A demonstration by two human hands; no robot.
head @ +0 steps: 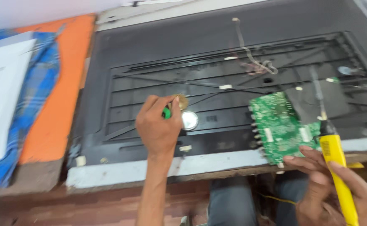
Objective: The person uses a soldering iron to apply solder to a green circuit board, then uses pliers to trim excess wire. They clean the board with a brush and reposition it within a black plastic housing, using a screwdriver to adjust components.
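Head view: hand (158, 125) over round tin (189, 120)

The whole view is smeared by motion. The left hand (158, 125) hides most of a small green item (166, 113) in its grip. The yellow tool (336, 167) runs off the bottom edge, and its tip is too blurred to make out. The blue cloth (32, 100) is cut off at the left edge.

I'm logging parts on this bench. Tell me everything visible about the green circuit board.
The green circuit board is a flat rectangle, densely covered with small components and white connectors, with a row of round sockets along its left edge. It lies tilted on the black panel, overhanging the front edge. The right hand, holding a yellow soldering iron, touches its near corner.
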